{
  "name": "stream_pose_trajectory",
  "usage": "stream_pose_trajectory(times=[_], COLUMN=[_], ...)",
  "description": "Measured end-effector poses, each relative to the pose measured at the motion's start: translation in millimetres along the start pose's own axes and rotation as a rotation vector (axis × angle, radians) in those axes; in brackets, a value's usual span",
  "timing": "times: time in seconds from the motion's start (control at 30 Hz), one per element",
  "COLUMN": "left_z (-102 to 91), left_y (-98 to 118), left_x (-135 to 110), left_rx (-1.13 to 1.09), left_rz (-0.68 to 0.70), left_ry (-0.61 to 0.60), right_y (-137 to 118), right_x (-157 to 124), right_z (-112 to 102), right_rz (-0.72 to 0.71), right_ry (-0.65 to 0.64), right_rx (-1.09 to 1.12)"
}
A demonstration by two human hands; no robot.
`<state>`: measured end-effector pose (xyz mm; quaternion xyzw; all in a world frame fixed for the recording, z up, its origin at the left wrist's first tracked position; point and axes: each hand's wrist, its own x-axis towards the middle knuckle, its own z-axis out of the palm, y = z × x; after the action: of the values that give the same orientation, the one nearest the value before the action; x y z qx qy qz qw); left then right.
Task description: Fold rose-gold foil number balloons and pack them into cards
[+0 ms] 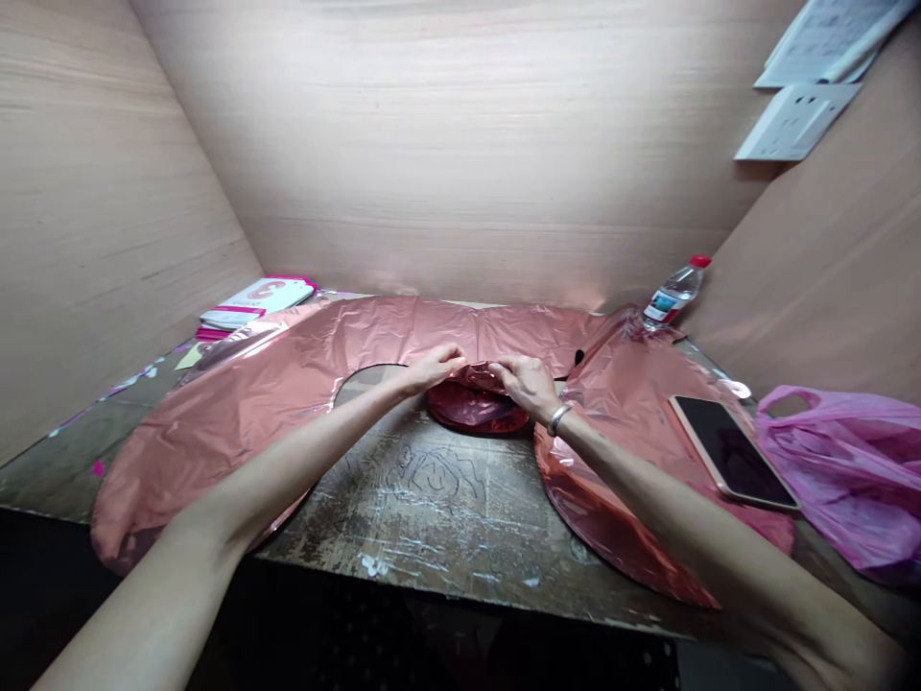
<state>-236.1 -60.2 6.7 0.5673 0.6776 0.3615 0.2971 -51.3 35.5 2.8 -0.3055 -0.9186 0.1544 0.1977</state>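
A large, flat rose-gold foil balloon (pixel 410 326) lies creased across the worn table, curving round from the left side to the right. Its middle part is folded up towards me, showing a darker, shiny red underside. My left hand (pixel 437 367) pinches the left end of this fold. At the fold's right end, my right hand (pixel 527 382), with a silver bangle at the wrist, grips the foil between thumb and fingers. Both hands are closed and close together. The fingertips partly hide the foil they hold.
A phone (pixel 738 453) rests on the foil at right, beside a pink plastic bag (pixel 849 470). A water bottle (pixel 674 294) leans at the back right. Flat printed packets (pixel 255 299) are stacked at the back left. Wooden panels (pixel 446 144) enclose the table (pixel 417 528).
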Motion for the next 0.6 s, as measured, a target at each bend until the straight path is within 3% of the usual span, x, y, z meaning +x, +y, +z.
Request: stream_pose_trajectory(times=[0.07,0.13,0.2,0.27,0.33,0.4,0.5,0.6], left_z=[7.7,17.5,28.3,38.6,46.3,49.9,49.1,47.8], left_y=[6,9,9,6,1,-3,-4,2], left_x=[-15,-33,-46,-51,-48,-41,-33,-31], left_rx=[0.059,0.151,0.247,0.316,0.353,0.269,0.049,-0.382], left_rz=[0.070,0.192,0.340,0.396,0.319,0.181,0.060,-0.089], left_ry=[0.285,0.468,0.399,0.199,0.120,0.144,0.182,0.205], right_y=[3,5,5,6,8,11,15,14], right_x=[5,7,9,10,12,12,8,1], right_z=[0,2,6,10,13,13,11,10], right_rz=[0.005,0.012,0.029,0.044,0.042,0.020,-0.010,-0.023], right_ry=[-0.006,0.000,0.014,0.025,0.020,-0.003,-0.038,0.026], right_rx=[0.050,0.110,0.181,0.236,0.284,0.350,0.441,0.450])
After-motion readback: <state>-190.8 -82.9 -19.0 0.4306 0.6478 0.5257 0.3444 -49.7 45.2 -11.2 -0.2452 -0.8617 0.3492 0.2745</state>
